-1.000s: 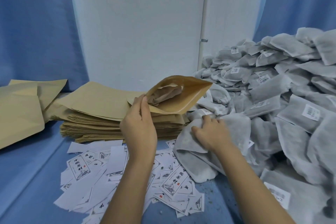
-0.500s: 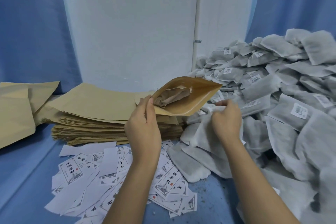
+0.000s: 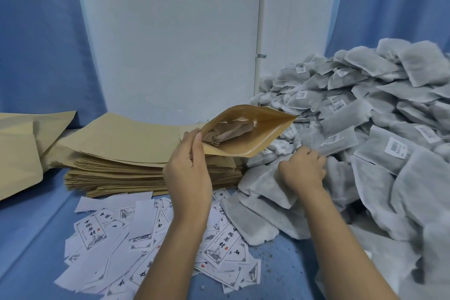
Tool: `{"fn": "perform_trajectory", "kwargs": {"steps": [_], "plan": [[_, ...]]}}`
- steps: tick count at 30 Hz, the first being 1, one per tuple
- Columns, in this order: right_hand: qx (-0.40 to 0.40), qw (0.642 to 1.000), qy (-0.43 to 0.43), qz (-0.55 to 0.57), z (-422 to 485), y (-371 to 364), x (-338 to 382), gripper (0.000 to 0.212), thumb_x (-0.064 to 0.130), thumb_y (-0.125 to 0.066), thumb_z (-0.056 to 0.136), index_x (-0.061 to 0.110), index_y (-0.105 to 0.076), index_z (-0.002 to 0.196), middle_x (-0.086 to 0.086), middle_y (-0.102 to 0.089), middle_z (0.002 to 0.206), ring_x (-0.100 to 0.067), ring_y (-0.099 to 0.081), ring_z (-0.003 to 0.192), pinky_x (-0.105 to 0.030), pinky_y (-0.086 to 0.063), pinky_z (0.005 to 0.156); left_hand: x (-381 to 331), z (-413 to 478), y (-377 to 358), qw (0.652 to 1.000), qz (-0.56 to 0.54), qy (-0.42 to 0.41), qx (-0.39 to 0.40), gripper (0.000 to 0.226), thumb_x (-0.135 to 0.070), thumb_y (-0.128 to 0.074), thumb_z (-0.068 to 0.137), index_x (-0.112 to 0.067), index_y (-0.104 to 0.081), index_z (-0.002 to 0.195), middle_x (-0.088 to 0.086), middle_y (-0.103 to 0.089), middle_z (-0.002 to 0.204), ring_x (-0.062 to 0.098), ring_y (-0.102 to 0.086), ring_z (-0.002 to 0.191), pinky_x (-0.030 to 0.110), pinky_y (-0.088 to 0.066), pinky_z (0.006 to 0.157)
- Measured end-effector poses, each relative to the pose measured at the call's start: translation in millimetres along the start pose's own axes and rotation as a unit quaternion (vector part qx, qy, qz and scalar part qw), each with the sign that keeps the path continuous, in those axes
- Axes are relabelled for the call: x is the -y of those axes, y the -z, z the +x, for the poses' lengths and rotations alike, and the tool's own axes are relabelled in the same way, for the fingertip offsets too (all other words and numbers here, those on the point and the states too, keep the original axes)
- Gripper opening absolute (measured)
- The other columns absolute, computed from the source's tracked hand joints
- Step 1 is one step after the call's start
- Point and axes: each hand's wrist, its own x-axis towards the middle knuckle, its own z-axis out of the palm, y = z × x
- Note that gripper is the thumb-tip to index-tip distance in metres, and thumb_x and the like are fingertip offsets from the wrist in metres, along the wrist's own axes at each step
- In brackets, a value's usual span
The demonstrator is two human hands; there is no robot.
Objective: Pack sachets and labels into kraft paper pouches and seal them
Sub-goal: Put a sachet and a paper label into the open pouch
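The blue-covered desk [image 3: 29, 238] fills the lower view, and its bare cloth shows mostly at the left front and in a narrow strip between the two forearms. A heap of grey sachets [image 3: 379, 129] banks up along the whole right side, and its near edge spills down to the desk front. The stack of flat kraft pouches [image 3: 126, 153] lies left of centre against the white back panel [image 3: 170, 44]. Its right end sits just beside the foot of the heap. More loose pouches [image 3: 17, 153] lie at the far left edge, with a gap of blue cloth between them and the stack. Printed labels [image 3: 117, 238] lie scattered in front of the stack, overlapping one another and touching the nearest fallen sachets.

The open pouch [image 3: 263, 134] is held in the air above the stack's right end, its mouth spread wide and turned towards the camera. It has a crumpled sachet inside [image 3: 229, 131]. The left hand [image 3: 188, 173] has its grip clamped on the left corner of the pouch's mouth, thumb and fingers pinching the rim. The right hand [image 3: 302, 170] rests knuckles-up at the heap's near edge, below the pouch's right tip. Its fingers are curled down among the sachets, and whether that grip has closed on one cannot be told.
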Motion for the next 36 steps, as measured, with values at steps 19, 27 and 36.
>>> {"fn": "perform_trajectory", "kwargs": {"steps": [19, 27, 36], "plan": [[0.383, 0.822, 0.217, 0.361, -23, 71, 22, 0.027, 0.010, -0.070, 0.080, 0.022, -0.064, 0.104, -0.001, -0.062, 0.087, -0.013, -0.057, 0.069, -0.021, -0.046, 0.053, 19, 15, 20, 0.992, 0.094, -0.084, -0.011, 0.028, -0.013, -0.049, 0.097, -0.002, -0.063, 0.119, 0.001, -0.059, 0.123, 0.017, -0.038, 0.134, -0.004, -0.020, 0.098], [0.333, 0.820, 0.159, 0.437, -29, 67, 37, 0.023, 0.003, -0.063, 0.084, 0.012, -0.076, 0.100, 0.002, -0.073, 0.076, -0.005, -0.064, 0.057, -0.017, -0.050, 0.047, 27, 13, 17, 0.994, 0.094, -0.060, 0.018, 0.028, -0.014, -0.048, 0.098, -0.005, -0.064, 0.118, 0.004, -0.061, 0.125, 0.009, -0.037, 0.133, -0.007, -0.021, 0.092], [0.133, 0.931, 0.101, 0.326, -28, 63, 47, 0.014, 0.010, -0.063, 0.083, 0.012, -0.077, 0.082, 0.000, -0.065, 0.074, -0.010, -0.060, 0.058, -0.019, -0.050, 0.046, 24, 9, 12, 0.987, 0.131, -0.088, 0.037, 0.025, -0.016, -0.051, 0.097, -0.003, -0.067, 0.111, 0.006, -0.066, 0.118, 0.017, -0.042, 0.131, -0.008, -0.020, 0.088]]}}
